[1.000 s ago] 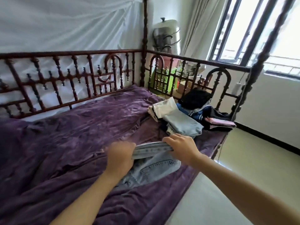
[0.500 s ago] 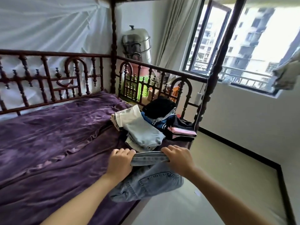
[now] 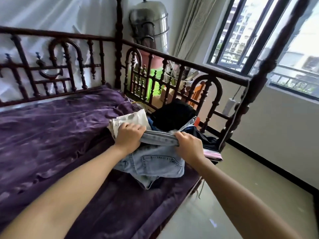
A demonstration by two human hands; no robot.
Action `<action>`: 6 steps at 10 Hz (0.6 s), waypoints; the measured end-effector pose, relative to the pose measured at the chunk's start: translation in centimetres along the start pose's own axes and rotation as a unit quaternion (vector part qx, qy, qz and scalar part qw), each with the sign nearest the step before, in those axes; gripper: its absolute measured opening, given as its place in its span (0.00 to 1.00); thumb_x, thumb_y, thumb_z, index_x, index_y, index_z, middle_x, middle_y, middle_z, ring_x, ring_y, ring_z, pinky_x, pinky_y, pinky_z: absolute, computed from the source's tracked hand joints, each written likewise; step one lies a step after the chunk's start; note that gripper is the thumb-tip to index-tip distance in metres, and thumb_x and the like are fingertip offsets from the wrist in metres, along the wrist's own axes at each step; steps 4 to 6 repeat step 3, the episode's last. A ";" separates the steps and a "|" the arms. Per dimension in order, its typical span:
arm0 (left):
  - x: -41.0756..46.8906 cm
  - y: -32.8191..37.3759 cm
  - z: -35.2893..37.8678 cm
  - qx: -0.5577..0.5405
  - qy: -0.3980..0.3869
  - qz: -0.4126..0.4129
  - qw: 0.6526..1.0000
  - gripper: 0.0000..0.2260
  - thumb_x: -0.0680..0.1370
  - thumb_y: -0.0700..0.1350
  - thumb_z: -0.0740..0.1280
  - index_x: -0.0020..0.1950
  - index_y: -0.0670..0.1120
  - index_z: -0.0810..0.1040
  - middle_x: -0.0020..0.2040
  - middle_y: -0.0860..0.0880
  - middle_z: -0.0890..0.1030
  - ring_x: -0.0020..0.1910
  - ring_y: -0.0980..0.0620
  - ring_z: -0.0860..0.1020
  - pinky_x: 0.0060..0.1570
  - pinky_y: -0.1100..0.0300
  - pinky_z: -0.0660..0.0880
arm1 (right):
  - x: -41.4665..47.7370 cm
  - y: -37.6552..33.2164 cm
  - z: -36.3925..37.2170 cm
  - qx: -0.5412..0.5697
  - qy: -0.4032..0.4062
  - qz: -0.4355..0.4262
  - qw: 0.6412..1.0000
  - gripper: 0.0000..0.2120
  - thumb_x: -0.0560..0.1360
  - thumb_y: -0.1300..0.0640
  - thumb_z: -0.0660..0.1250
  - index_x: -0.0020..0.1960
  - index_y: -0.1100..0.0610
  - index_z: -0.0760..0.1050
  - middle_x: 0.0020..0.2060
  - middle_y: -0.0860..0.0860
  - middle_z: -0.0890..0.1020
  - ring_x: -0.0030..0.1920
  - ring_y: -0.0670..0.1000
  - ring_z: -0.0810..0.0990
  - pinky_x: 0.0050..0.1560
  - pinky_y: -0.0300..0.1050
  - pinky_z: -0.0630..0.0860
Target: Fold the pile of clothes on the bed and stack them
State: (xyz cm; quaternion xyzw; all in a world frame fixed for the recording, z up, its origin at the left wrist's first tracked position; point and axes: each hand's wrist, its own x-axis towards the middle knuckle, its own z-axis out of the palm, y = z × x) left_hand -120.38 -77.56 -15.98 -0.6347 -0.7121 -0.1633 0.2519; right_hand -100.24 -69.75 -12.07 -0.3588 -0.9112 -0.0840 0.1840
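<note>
I hold folded light-blue jeans (image 3: 155, 163) by their top edge over the bed's near right corner. My left hand (image 3: 129, 137) grips the left end of that edge and my right hand (image 3: 188, 149) grips the right end. The jeans hang against a stack of clothes: a cream garment (image 3: 133, 118) on the left, a black one (image 3: 172, 114) behind, dark and pink items (image 3: 212, 154) on the right. Everything lies on a bed with a purple cover (image 3: 51, 131).
A dark carved wooden rail (image 3: 172, 69) runs round the bed's back and right end, with a post (image 3: 255, 80) at the corner. Behind the rail stand a steel pot (image 3: 150, 30) and clutter. A bare floor (image 3: 241, 183) lies to the right below the window.
Both hands have carried the jeans away from me and to the right, up against the stack of clothes. The view has turned right toward the window.
</note>
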 end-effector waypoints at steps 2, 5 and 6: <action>10.2 -3.5 6.1 0.047 0.012 0.045 0.998 0.08 0.63 0.34 0.61 0.39 0.43 0.76 0.33 0.45 0.79 0.34 0.44 0.79 0.47 0.50 0.77 | 6.6 2.5 7.6 0.050 0.103 0.023 0.993 0.27 0.48 0.61 0.81 0.43 0.56 0.75 0.31 0.50 0.79 0.29 0.54 0.78 0.21 0.41 0.70; 8.3 -4.0 11.2 0.128 -0.167 0.078 0.974 0.20 0.63 0.37 0.73 0.54 0.43 0.78 0.52 0.41 0.79 0.55 0.43 0.78 0.60 0.41 0.70 | 5.6 2.2 13.2 0.093 -0.091 -0.029 0.991 0.37 0.60 0.49 0.78 0.64 0.55 0.65 0.52 0.55 0.79 0.51 0.59 0.79 0.44 0.47 0.78; 8.3 -4.0 11.2 0.128 -0.167 0.078 0.974 0.20 0.63 0.37 0.73 0.54 0.43 0.78 0.52 0.41 0.79 0.55 0.43 0.78 0.60 0.41 0.70 | 5.6 2.2 13.2 0.093 -0.091 -0.029 0.991 0.37 0.60 0.49 0.78 0.64 0.55 0.65 0.52 0.55 0.79 0.51 0.59 0.79 0.44 0.47 0.78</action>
